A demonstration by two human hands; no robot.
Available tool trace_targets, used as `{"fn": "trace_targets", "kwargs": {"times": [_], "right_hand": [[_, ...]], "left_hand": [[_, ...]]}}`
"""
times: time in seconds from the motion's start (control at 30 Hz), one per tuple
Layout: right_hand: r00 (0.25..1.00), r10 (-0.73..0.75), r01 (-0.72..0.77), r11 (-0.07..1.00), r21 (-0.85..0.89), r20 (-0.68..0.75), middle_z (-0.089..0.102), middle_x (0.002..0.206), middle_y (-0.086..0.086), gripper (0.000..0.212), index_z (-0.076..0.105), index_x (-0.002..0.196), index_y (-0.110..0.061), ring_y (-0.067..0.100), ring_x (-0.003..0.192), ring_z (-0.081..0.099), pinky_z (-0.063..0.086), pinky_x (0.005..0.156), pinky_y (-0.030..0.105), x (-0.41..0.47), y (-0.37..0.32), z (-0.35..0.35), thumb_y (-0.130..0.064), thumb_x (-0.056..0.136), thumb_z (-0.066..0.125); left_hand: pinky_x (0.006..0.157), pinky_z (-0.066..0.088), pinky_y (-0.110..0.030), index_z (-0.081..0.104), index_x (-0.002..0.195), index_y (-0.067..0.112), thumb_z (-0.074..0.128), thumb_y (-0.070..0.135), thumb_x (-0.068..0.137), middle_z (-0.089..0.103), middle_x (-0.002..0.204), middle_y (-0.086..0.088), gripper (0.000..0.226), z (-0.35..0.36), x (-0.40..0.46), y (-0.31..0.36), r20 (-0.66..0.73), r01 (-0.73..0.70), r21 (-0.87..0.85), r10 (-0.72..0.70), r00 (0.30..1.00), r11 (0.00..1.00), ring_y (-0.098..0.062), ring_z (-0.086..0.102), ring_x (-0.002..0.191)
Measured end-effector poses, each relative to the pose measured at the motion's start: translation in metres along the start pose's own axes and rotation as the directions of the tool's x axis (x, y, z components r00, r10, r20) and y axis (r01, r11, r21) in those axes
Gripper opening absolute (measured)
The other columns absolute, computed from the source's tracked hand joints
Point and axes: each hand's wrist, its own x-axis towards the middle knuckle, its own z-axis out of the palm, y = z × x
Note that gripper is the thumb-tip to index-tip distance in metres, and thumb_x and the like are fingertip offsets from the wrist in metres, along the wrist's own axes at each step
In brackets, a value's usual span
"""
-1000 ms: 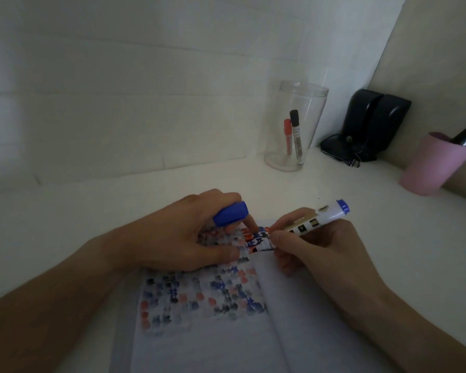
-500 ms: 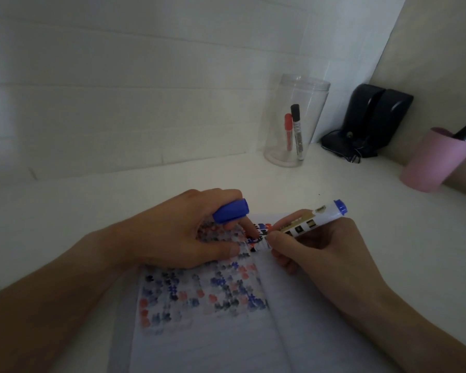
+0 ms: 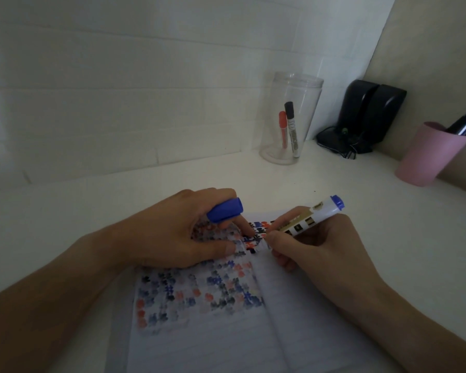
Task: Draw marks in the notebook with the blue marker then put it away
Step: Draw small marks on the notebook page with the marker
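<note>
Right hand (image 3: 315,246) clenched on blue marker (image 3: 311,218), tip at notebook (image 3: 199,332); left hand (image 3: 178,232) beside it, gripping blue cap (image 3: 224,210).

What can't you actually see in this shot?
- Blue marker tip: head view, hidden behind the right hand.
- Notebook near edge: cut off by the frame's bottom.
- Dark items in the pink cup: cut off at the right edge, unidentifiable.
- Marker label print: too small to read.
</note>
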Motion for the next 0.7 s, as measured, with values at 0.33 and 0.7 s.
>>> {"fn": "trace_targets", "kwargs": {"times": [0.33,0.7], "right_hand": [[0.999,-0.027,0.028,0.999,0.032,-0.017,0.073,0.062,0.013,0.005,0.075,0.075,-0.011,0.022,0.055,0.069,0.060,0.057,0.034,0.0006,-0.0002,-0.0016,-0.013,0.080,0.075],[0.999,-0.026,0.025,0.999,0.026,0.031,0.075,0.066,0.007,0.004,0.078,0.077,-0.019,0.019,0.060,0.072,0.059,0.061,0.030,-0.0013,-0.0018,-0.0013,-0.015,0.079,0.078]], "left_hand": [[0.088,0.051,-0.021,0.069,0.120,0.023,0.076,0.038,0.092,0.067,0.106,0.031,0.033,0.0000,0.0004,-0.0002,0.002,0.004,-0.003,-0.004,1.000,1.000,-0.003,0.069,0.102],[0.086,0.054,-0.033,0.070,0.117,0.019,0.075,0.040,0.092,0.070,0.106,0.025,0.033,-0.0007,-0.0001,0.0029,-0.006,-0.012,-0.006,0.012,1.000,1.000,-0.008,0.070,0.100]]}}
